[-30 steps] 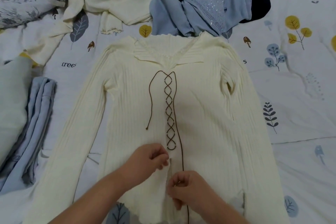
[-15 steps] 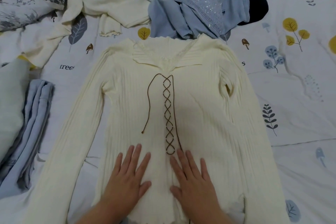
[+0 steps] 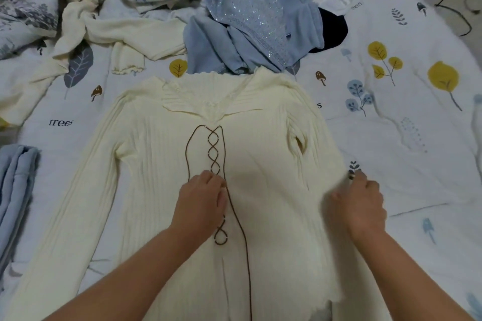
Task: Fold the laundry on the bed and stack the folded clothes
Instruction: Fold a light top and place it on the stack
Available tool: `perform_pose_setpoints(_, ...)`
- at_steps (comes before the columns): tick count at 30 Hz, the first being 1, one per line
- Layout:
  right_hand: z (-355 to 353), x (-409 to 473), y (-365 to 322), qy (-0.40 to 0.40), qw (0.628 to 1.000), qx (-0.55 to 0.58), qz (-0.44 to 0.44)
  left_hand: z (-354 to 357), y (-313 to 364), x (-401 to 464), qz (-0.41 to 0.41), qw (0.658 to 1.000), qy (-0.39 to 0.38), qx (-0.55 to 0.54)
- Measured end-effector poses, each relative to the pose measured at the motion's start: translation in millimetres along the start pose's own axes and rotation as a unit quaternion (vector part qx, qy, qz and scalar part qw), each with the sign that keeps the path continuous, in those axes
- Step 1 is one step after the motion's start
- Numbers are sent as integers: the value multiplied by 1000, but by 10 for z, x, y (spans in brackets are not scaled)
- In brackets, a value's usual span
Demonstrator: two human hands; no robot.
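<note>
Both hands moved up from hem: left hand (image 3: 202, 197) rests loosely curled on lacing, frame centre, grasping nothing; right hand (image 3: 361, 199) pinches sleeve edge, blurred. Cream ribbed sweater (image 3: 263, 164) flat on bed (image 3: 417, 138). Soft, light; grip sleeves, side seams.

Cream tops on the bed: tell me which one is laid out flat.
The cream ribbed top with brown lacing, spread flat under both hands. The other cream top lies crumpled in the unfolded pile beyond it and has no lacing.
</note>
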State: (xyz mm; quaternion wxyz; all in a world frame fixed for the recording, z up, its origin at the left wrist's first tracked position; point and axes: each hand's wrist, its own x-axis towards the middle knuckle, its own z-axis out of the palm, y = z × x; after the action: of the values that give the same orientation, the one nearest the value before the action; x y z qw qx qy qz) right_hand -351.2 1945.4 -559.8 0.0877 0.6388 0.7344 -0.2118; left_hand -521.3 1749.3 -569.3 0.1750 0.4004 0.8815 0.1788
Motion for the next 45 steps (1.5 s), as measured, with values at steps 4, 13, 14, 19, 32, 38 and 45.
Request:
perform_pose_setpoints(4, -123, 225, 138, -142, 988, -3, 52, 131, 269, 372, 32, 999, -2, -25)
perform_pose_setpoints(13, -660, 215, -98, 109, 969, 183, -121, 89, 1022, 946, -25, 966, -24, -258)
perform_pose_setpoints(14, -698, 187, -192, 96, 962, 209, -144, 47, 1097, 1004, -58, 937, -48, -342)
perform_pose_setpoints(19, -566, -17, -585, -97, 932, 234, -259, -157, 1202, 1237, -169, 791, -285, -514)
perform_pose_setpoints(32, -402, 77, -619, -213, 922, 279, -163, -392, 147, 890, -277, 723, -172, -609)
perform_pose_setpoints(38, -235, 346, -935, -100, 965, 65, -233, -204, -131, 489, -377, 868, -94, -308)
perform_pose_setpoints(45, -68, 704, -1608, -20, 935, -46, -350, -81, -55, 189, -387, 756, -147, -507)
